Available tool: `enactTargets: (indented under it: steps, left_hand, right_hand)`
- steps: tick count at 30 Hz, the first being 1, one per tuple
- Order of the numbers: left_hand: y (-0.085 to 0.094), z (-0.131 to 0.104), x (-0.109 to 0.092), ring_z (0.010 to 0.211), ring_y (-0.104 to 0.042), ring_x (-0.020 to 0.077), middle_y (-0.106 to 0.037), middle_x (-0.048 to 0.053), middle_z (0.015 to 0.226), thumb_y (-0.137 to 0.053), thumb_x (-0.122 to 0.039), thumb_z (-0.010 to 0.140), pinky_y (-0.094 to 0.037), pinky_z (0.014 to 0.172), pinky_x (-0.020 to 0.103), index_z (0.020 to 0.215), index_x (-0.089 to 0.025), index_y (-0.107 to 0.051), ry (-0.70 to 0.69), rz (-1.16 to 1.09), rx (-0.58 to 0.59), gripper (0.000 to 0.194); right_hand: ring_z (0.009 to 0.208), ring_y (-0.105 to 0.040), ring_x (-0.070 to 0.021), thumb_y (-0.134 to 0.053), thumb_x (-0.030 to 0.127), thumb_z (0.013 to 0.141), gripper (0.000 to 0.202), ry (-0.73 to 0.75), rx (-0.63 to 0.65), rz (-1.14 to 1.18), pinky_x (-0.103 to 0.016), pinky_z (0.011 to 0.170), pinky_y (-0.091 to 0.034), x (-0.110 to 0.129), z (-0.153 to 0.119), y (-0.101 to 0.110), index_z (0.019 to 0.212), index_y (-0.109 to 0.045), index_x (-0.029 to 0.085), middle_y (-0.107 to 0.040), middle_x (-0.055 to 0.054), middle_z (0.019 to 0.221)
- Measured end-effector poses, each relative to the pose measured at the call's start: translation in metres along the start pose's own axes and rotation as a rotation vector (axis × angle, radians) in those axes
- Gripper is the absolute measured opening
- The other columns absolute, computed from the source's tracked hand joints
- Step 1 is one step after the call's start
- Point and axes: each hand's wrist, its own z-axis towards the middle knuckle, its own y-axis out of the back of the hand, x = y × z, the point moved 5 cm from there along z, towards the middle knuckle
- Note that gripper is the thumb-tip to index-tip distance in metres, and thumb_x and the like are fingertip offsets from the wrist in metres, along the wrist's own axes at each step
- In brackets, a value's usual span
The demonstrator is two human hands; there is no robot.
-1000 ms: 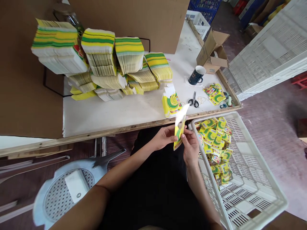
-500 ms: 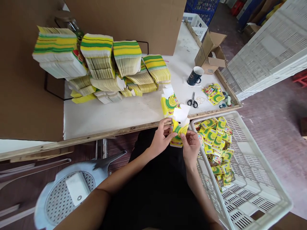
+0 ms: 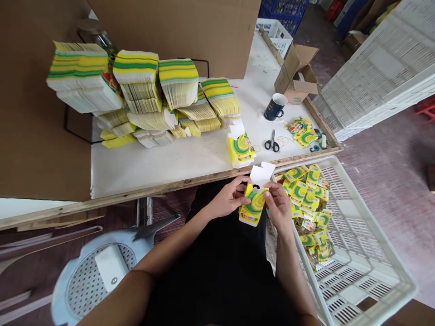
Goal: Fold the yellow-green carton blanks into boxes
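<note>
Between my hands is a small yellow and green carton [image 3: 254, 203], its white top flap raised. My left hand [image 3: 231, 198] grips its left edge with thumb and fingers. At the upper right edge, by the flap, my right hand [image 3: 278, 204] pinches it. The carton hangs over my lap, just off the table's front edge. On the tabletop behind it lies a short pile of similar flat cartons [image 3: 240, 149], the top one with its white flap extended.
Stacked bundles of folded cartons [image 3: 136, 81] stand at the back left. Scissors [image 3: 272, 141], a dark mug [image 3: 275, 107] and an opened cardboard box [image 3: 297, 77] are on the right side of the table [image 3: 163, 167]. A white crate [image 3: 370, 235] holding many yellow packs [image 3: 307, 197] stands at my right.
Both hands have drawn the carton down and slightly right, away from the pile on the table. The right hand has moved up to the carton's upper edge near the flap.
</note>
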Motion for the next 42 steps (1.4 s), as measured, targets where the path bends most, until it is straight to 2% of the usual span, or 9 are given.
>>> enactTargets:
  steps: [4,7,10,13,17,21,29,37,42]
  left_hand:
    - [-0.003,-0.002,0.000,0.089,-0.073,0.0208,-0.073,0.009,0.107,-0.081,-0.039,0.082,-0.056,0.073,0.028,0.135,-0.023,-0.048,0.005,-0.012,0.019,0.065]
    - [-0.005,-0.002,-0.001,0.096,-0.074,0.0238,-0.073,0.012,0.115,-0.080,-0.040,0.083,-0.057,0.076,0.031,0.155,-0.028,-0.031,0.017,-0.018,0.052,0.087]
    - [-0.004,-0.002,-0.002,0.099,-0.074,0.0250,-0.073,0.013,0.115,-0.076,-0.042,0.086,-0.058,0.081,0.033,0.151,-0.025,-0.043,0.008,0.049,0.063,0.075]
    - [-0.003,-0.001,-0.005,0.096,-0.074,0.0240,-0.074,0.012,0.117,-0.073,-0.042,0.089,-0.059,0.081,0.032,0.141,-0.023,-0.056,-0.051,0.135,0.002,0.059]
    - [-0.003,-0.001,-0.010,0.102,-0.073,0.0249,-0.071,0.013,0.126,-0.070,-0.042,0.091,-0.059,0.085,0.033,0.138,-0.022,-0.059,-0.104,0.235,-0.072,0.052]
    - [-0.007,-0.003,-0.014,0.108,-0.073,0.0256,-0.070,0.014,0.130,-0.064,-0.038,0.095,-0.058,0.093,0.036,0.144,-0.021,-0.053,-0.091,0.266,-0.066,0.053]
    - [-0.011,-0.003,-0.017,0.109,-0.072,0.0264,-0.071,0.014,0.129,-0.066,-0.040,0.094,-0.057,0.093,0.037,0.143,-0.022,-0.053,-0.057,0.171,-0.027,0.055]
    - [-0.015,0.001,-0.010,0.092,-0.076,0.0240,-0.075,0.013,0.118,-0.079,-0.040,0.083,-0.059,0.078,0.030,0.135,-0.020,-0.059,0.017,0.039,-0.038,0.060]
    - [-0.022,0.015,-0.022,0.120,-0.069,0.0293,-0.067,0.015,0.138,-0.068,-0.038,0.093,-0.055,0.103,0.042,0.144,-0.023,-0.052,-0.178,0.258,-0.010,0.056]
  right_hand:
    - [0.078,-0.060,-0.0183,-0.076,0.047,0.086,0.025,0.093,-0.071,-0.069,-0.030,0.070,-0.050,0.006,0.004,0.003,0.086,-0.072,0.023,-0.067,-0.003,0.085]
    - [0.082,-0.063,-0.0188,-0.078,0.043,0.084,0.022,0.141,-0.139,-0.027,-0.032,0.076,-0.052,0.009,0.003,0.002,0.095,-0.073,0.025,-0.068,-0.003,0.090]
    - [0.086,-0.064,-0.0197,-0.078,0.042,0.085,0.030,0.156,-0.177,-0.030,-0.035,0.082,-0.054,0.011,0.002,0.002,0.111,-0.073,0.029,-0.070,-0.004,0.100]
    - [0.101,-0.064,-0.0247,-0.071,0.052,0.088,0.030,0.220,-0.140,-0.130,-0.040,0.095,-0.050,0.021,0.001,0.004,0.100,-0.080,0.026,-0.071,-0.007,0.103]
    - [0.073,-0.059,-0.0182,-0.075,0.052,0.084,0.035,0.084,-0.024,-0.151,-0.033,0.071,-0.050,0.019,0.002,0.006,0.108,-0.078,0.026,-0.070,-0.003,0.088]
    - [0.048,-0.037,-0.0104,-0.085,0.039,0.076,0.047,-0.073,0.027,-0.137,-0.026,0.049,-0.032,0.009,0.004,0.004,0.118,-0.069,0.026,-0.058,0.007,0.062]
    - [0.043,-0.034,-0.0091,-0.088,0.031,0.072,0.042,-0.056,-0.088,-0.091,-0.027,0.046,-0.027,0.010,0.006,-0.001,0.108,-0.067,0.024,-0.050,0.009,0.058]
    - [0.064,-0.054,-0.0141,-0.078,0.044,0.084,0.027,0.079,-0.104,-0.121,-0.027,0.054,-0.042,0.017,0.006,0.007,0.103,-0.075,0.024,-0.064,-0.001,0.080]
    - [0.058,-0.056,-0.0096,-0.085,0.038,0.078,0.027,0.073,-0.329,0.163,-0.024,0.053,-0.045,0.002,0.008,0.026,0.095,-0.068,0.025,-0.066,0.003,0.080]
